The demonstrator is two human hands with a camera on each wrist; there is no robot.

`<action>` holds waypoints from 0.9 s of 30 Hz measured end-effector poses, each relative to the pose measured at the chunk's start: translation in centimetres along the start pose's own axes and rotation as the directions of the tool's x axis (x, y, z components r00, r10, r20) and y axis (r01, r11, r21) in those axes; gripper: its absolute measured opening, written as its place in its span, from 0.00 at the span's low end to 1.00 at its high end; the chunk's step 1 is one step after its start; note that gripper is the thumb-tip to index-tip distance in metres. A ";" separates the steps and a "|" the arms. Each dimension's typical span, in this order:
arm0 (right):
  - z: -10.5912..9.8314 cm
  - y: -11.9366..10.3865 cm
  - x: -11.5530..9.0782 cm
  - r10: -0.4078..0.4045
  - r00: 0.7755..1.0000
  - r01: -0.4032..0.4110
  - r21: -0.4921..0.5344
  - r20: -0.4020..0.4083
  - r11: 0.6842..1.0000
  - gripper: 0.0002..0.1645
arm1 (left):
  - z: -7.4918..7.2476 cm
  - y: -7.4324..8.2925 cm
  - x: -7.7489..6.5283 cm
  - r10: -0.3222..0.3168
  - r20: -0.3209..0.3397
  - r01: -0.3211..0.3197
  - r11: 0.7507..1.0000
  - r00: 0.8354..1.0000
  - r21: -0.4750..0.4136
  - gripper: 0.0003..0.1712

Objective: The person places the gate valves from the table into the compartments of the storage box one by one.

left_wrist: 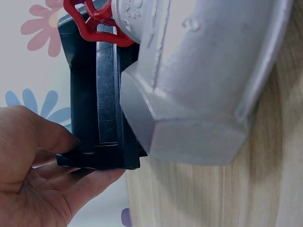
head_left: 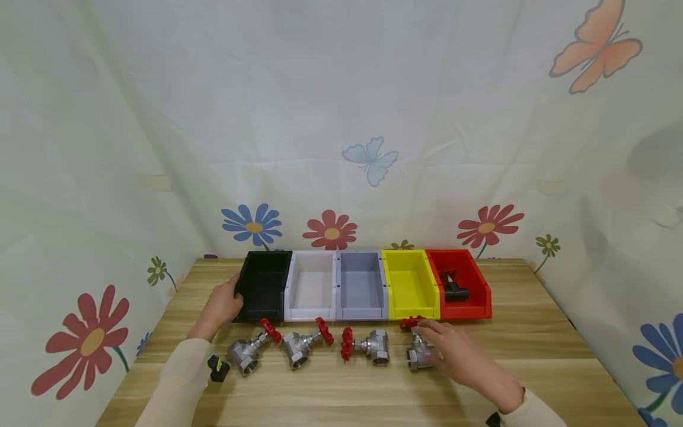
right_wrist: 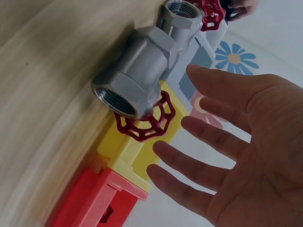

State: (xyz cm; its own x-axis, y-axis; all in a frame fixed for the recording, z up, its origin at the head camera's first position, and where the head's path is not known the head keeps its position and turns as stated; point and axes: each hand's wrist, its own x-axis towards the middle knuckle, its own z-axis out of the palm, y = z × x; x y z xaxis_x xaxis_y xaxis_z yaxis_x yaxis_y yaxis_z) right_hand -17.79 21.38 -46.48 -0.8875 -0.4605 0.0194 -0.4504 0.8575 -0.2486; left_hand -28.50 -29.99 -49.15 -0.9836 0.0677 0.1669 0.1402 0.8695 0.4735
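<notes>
My left hand (head_left: pixel 220 305) holds the outer left wall of the black bin (head_left: pixel 261 317). In the left wrist view the thumb is on one side of the bin's edge and the fingers are on the other. My right hand (head_left: pixel 461 356) hovers by the rightmost metal valve (head_left: pixel 418 357) with its red handwheel (right_wrist: pixel 154 120). Its fingers are spread and relaxed in the right wrist view, with nothing in them. Three more valves with red handwheels lie in the row: one far left (head_left: pixel 245 356), one beside it (head_left: pixel 296 349) and one near the middle (head_left: pixel 377 346).
Right of the black bin stand a white bin (head_left: pixel 312 315), a grey bin (head_left: pixel 361 313), a yellow bin (head_left: pixel 413 313) and a red bin (head_left: pixel 466 311). A black-handled item (head_left: pixel 455 292) lies in the red one. Behind the wooden table (head_left: pixel 320 397) hangs a flowered curtain (head_left: pixel 299 196).
</notes>
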 end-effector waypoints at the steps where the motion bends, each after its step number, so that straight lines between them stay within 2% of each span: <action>1: 0.1 0.0 0.0 -0.006 1.000 0.006 0.000 0.006 1.000 0.33 | 0.0 0.0 0.0 0.001 0.001 -0.001 1.000 1.000 0.002 0.35; 7: 1.0 0.0 0.1 -0.031 0.999 0.031 -0.007 0.023 0.999 0.31 | 0.1 0.0 -0.1 -0.009 0.007 0.009 1.000 1.000 0.006 0.35; 16: 1.9 0.2 0.2 -0.089 0.996 0.089 -0.051 -0.001 0.995 0.30 | 0.1 -0.1 -0.1 0.002 0.009 -0.002 1.000 1.000 -0.004 0.35; 27: 2.5 0.2 0.2 -0.149 0.988 0.151 -0.042 0.042 0.988 0.31 | 0.1 -0.3 0.0 -0.017 0.038 0.017 1.000 0.999 -0.003 0.35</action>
State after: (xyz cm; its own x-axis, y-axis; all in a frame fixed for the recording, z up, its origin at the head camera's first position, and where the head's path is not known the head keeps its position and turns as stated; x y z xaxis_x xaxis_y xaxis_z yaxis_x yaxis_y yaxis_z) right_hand -17.78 20.87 -48.92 -0.8054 -0.5926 0.0161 -0.5830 0.7869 -0.2020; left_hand -28.57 -30.17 -49.35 -0.9895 0.0716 0.1257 0.1238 0.8689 0.4792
